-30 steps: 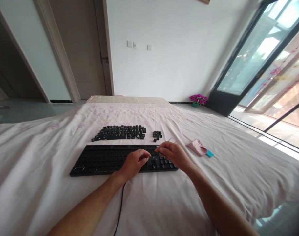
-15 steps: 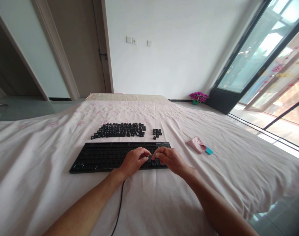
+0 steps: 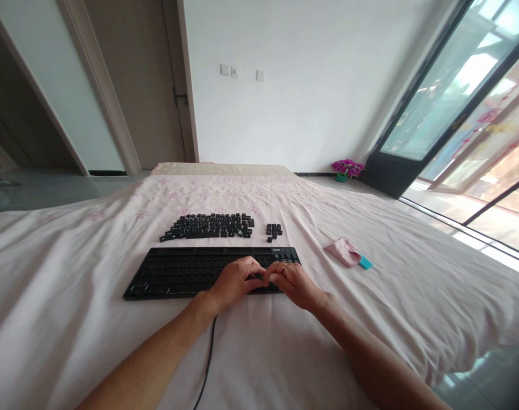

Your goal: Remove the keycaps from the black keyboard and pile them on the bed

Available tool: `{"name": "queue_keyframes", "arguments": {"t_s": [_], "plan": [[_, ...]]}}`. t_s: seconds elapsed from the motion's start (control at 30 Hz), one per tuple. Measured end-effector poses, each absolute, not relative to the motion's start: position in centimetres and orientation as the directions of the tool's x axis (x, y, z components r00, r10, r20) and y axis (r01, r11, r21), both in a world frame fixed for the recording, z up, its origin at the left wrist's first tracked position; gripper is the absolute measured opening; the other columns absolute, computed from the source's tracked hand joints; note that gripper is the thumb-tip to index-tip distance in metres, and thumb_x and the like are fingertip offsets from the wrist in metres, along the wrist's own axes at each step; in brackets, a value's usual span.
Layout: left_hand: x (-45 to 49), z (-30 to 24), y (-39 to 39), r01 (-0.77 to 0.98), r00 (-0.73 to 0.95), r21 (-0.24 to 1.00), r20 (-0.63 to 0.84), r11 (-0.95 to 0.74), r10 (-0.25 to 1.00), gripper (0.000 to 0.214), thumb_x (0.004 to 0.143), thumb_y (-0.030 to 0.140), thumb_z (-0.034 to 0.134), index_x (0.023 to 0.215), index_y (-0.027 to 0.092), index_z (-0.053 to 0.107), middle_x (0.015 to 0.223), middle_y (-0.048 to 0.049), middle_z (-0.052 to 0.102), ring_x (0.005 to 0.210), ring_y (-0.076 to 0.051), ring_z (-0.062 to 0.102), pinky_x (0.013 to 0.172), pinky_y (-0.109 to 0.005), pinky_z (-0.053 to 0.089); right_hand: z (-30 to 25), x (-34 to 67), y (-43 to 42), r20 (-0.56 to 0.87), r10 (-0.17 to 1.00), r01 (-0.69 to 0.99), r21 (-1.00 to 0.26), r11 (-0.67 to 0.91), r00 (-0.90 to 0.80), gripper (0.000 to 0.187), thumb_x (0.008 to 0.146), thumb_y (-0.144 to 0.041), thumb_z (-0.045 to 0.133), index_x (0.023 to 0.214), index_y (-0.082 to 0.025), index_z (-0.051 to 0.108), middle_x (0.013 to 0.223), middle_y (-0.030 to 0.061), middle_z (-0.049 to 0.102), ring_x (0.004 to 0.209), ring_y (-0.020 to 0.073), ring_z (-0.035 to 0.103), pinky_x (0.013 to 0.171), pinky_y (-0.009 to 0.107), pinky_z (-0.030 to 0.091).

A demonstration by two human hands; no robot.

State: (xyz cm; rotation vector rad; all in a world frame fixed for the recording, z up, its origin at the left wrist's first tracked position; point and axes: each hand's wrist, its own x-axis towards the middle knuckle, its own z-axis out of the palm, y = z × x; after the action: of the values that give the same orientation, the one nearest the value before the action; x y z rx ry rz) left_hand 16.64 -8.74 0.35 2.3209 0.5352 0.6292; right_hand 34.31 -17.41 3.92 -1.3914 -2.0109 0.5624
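Observation:
A black keyboard lies on the pink sheet, its main area showing dark bare rows. My left hand reaches over its right part, thumb and forefinger curved together in a pinch. Against those fingertips, over the number pad side, my right hand is closed with fingers bent down. Whatever is between the fingers is too small or hidden to make out. Beyond the keyboard, many loose black keycaps form a wide cluster, with a smaller group of keycaps to its right.
A pink cloth with a blue-green piece lies to the right on the sheet. The keyboard's black cable runs toward me. Purple flowers stand on the floor by the glass door.
My right hand has moved slightly down and left, and my left hand slightly right, so their fingertips now meet. The view has shifted a little; the keycaps lie as before.

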Motion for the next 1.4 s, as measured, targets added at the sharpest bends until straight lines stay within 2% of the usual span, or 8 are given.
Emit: {"name": "queue_keyframes", "arguments": {"t_s": [0.17,0.33,0.57,0.73,0.9,1.0,1.17,1.4], "plan": [[17.8,-0.1,-9.3,0.261,0.786,0.61,0.315,-0.748,0.532,0.019,0.083,0.036,0.062,0.074,0.02,0.066,0.082,0.0008,0.063,0.081,-0.015,0.055,0.073,-0.025,0.038,2.3,34.0,-17.1,0.381,0.887,0.606,-0.65,0.458,-0.262,0.03,0.094,-0.023,0.04,0.07,-0.019,0.057,0.071,0.0005,0.061,0.068,0.0127,0.057,0.07,0.025,0.044],[18.1,-0.1,-10.4,0.305,0.743,0.584,0.348,-0.752,0.572,0.024,0.088,0.036,0.055,0.072,0.019,0.059,0.074,0.0006,0.059,0.076,-0.015,0.053,0.07,-0.026,0.037,0.8,33.8,-17.1,0.529,0.84,0.47,-0.715,0.517,-0.119,0.036,0.097,-0.031,0.036,0.068,-0.019,0.054,0.067,0.0017,0.057,0.063,0.013,0.055,0.066,0.027,0.046],[18.1,0.1,-10.8,0.21,0.725,0.703,0.355,-0.68,0.59,0.021,0.092,0.032,0.047,0.081,0.02,0.06,0.081,0.0005,0.059,0.073,-0.014,0.055,0.067,-0.026,0.04,0.7,33.2,-17.5,0.487,0.859,0.475,-0.8,0.367,0.157,0.043,0.098,-0.041,0.03,0.068,-0.021,0.055,0.066,0.0039,0.058,0.06,0.0152,0.053,0.062,0.028,0.047],[18.2,-0.1,-10.1,0.171,0.734,0.78,0.307,-0.602,0.606,0.008,0.08,0.024,0.062,0.086,0.019,0.063,0.083,0.0005,0.062,0.078,-0.015,0.057,0.07,-0.026,0.043,1.6,33.6,-17.6,0.528,0.848,0.546,-0.727,0.417,0.056,0.044,0.097,-0.039,0.03,0.075,-0.02,0.063,0.075,0.0063,0.063,0.069,0.0173,0.057,0.071,0.031,0.048],[18.2,-0.1,-9.6,0.109,0.678,0.919,0.209,-0.378,0.705,0.034,0.075,0.014,0.063,0.108,0.02,0.059,0.09,-0.0007,0.066,0.083,-0.015,0.062,0.076,-0.026,0.048,3.6,34.3,-17.6,0.607,0.793,0.706,-0.539,0.459,-0.052,0.034,0.097,-0.03,0.033,0.094,-0.021,0.065,0.081,0.0059,0.065,0.086,0.0194,0.059,0.085,0.033,0.044],[18.3,-0.3,-9.2,0.074,0.638,0.957,0.171,-0.28,0.751,0.042,0.073,0.011,0.062,0.115,0.018,0.056,0.092,-0.0027,0.067,0.086,-0.015,0.064,0.08,-0.028,0.05,4.3,34.4,-17.4,0.551,0.831,0.765,-0.502,0.403,-0.075,0.03,0.097,-0.027,0.035,0.106,-0.021,0.063,0.085,0.0052,0.065,0.084,0.0173,0.059,0.079,0.029,0.044],[18.4,-0.8,-8.9,-0.045,0.613,0.979,0.183,-0.197,0.769,0.048,0.075,0.012,0.063,0.121,0.017,0.049,0.097,-0.0055,0.067,0.088,-0.015,0.065,0.082,-0.03,0.051,3.9,34.2,-16.9,0.353,0.933,0.886,-0.408,0.219,-0.069,0.027,0.094,-0.036,0.045,0.087,-0.023,0.068,0.079,0.0012,0.063,0.07,0.0133,0.059,0.061,0.023,0.038],[18.4,-0.8,-9.0,-0.06,0.624,0.981,0.181,-0.184,0.76,0.046,0.076,0.012,0.063,0.119,0.017,0.048,0.097,-0.0062,0.067,0.089,-0.015,0.065,0.083,-0.03,0.052,3.1,34.0,-16.8,0.276,0.961,0.916,-0.379,0.131,-0.023,0.019,0.088,-0.032,0.054,0.081,-0.023,0.069,0.079,0.0015,0.069,0.074,0.0164,0.063,0.063,0.024,0.038]]}}
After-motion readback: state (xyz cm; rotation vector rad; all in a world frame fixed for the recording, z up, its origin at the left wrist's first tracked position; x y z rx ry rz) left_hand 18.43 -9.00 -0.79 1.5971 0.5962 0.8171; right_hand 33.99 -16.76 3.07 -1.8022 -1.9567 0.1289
